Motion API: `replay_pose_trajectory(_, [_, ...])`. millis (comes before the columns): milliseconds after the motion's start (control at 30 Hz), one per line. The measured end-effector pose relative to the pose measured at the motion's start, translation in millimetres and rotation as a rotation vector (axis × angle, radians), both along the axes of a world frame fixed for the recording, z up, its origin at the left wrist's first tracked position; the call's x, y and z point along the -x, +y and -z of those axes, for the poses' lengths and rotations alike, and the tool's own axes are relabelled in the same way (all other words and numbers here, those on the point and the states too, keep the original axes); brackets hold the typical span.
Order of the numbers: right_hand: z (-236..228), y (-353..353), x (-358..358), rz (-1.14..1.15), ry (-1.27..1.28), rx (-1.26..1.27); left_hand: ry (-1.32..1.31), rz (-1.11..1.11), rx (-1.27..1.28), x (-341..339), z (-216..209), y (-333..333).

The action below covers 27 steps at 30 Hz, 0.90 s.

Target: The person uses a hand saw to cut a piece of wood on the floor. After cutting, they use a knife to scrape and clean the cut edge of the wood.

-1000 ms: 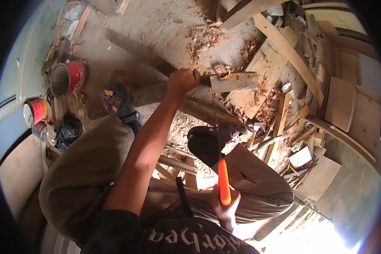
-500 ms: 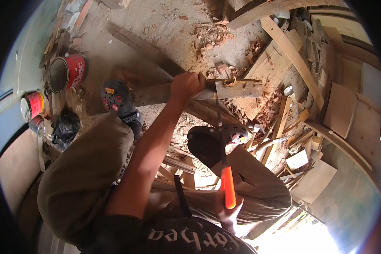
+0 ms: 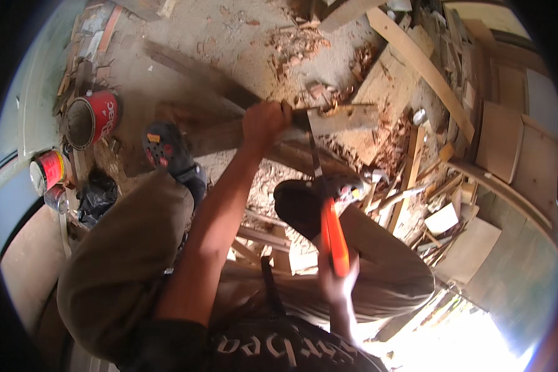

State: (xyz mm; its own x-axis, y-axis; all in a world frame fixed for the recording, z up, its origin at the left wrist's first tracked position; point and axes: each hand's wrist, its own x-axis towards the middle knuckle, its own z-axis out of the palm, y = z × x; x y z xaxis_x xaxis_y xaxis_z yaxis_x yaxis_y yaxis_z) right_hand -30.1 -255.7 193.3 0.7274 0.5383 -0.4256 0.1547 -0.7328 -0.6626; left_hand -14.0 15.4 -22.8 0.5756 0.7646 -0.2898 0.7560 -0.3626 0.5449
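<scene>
My left hand (image 3: 266,126) is closed over a wooden beam (image 3: 352,118) lying crosswise in front of me, one end pointing right. In my right hand (image 3: 338,278) is a handsaw with an orange handle (image 3: 335,239). Its narrow blade (image 3: 315,155) runs away from me and meets the beam just right of my left hand. How deep the teeth sit in the wood cannot be made out. My left shoe (image 3: 166,149), a dark clog, stands by the beam's left part; the right shoe (image 3: 297,204) is under the saw.
Another beam (image 3: 198,71) lies slantwise beyond. Red cans (image 3: 108,115) and a black plastic bag (image 3: 97,195) stand at the left. Wood chips (image 3: 297,46), long planks (image 3: 425,65) and scattered offcuts cover the floor ahead and right. Board sheets (image 3: 493,139) lean at the right.
My right hand has pushed the saw forward, away from me, so its handle is nearer the beam. My left hand keeps its hold, and the whole view has shifted slightly.
</scene>
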Motion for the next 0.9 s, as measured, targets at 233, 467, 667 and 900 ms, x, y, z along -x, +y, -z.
replay_pose_trajectory(233, [58.4, 28.6, -12.2, 0.08, 0.053, -0.023, -0.008, 0.103, 0.065, 1.8, 2.6, -18.5])
replay_pose_trajectory(467, [58.3, -19.4, 7.2, 0.011, 0.044, -0.1, 0.075, 0.148, 0.143, 0.5, 0.3, -15.9])
replay_pose_trajectory(667, [75.4, -21.4, 23.4, 0.05, 0.031, -0.173, 0.104, 0.177, 0.105, 0.3, -10.7, -14.8])
replay_pose_trajectory(900, [55.9, -8.2, 15.0, 0.124, -0.046, -0.274, -0.076, 0.528, 0.174, 24.5, 23.7, 6.7])
